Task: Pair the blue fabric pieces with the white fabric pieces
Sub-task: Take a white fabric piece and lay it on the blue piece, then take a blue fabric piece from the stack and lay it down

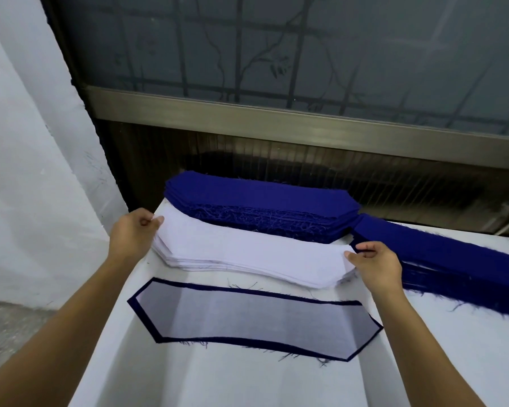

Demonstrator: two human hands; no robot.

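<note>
Your left hand pinches the left end of the top long white fabric piece, and your right hand pinches its right end. It lies on the stack of white pieces on the white-covered table. Just behind is the stack of dark blue fabric pieces, and in front lies one thin white piece on a blue piece.

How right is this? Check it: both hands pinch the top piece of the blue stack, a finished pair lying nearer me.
No. In the head view the left hand and right hand pinch the top piece of the white stack, not the blue stack behind it; the finished pair lies nearer you.
</note>
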